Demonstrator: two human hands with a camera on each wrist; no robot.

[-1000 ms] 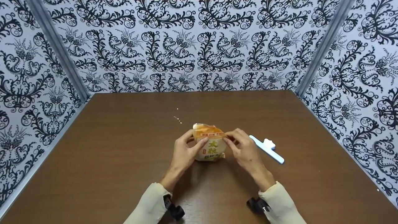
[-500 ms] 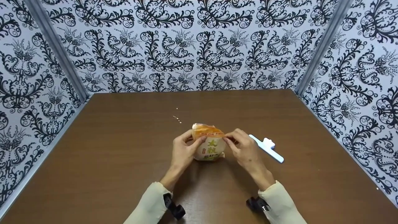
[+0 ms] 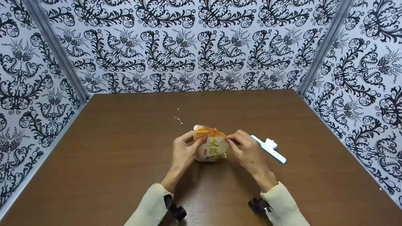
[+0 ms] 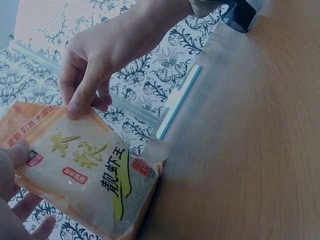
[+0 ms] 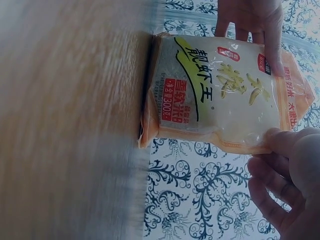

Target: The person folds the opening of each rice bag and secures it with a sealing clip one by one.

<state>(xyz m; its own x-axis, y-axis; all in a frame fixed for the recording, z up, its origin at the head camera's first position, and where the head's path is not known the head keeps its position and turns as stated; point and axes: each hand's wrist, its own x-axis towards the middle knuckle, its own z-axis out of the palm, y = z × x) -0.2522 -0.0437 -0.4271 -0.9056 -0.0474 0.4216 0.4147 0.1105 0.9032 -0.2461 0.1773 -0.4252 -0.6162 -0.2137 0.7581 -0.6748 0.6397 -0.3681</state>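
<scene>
A small bag of rice (image 3: 211,150) with an orange top and printed front stands upright on the table, its base touching the surface in the right wrist view. My left hand (image 3: 183,153) grips its upper left edge, thumb on the front and fingers behind. At the upper right edge, my right hand (image 3: 249,152) pinches the plastic between thumb and fingers. The bag's orange top (image 4: 27,120) reaches past both thumbs and leans back. Just right of my right hand lies a pale blue bag clip (image 3: 272,150) with a white flower-shaped piece.
The brown wooden table (image 3: 103,163) carries a few scattered pale grains (image 3: 178,119) beyond the bag. Patterned black-and-white walls (image 3: 194,47) enclose its back and sides. Dark wrist straps with cameras (image 3: 174,208) sit at both sleeves.
The red printed strip near the bag's top has tipped back and shows less. My left thumb has slid slightly up and over it. The right hand stays at the same corner.
</scene>
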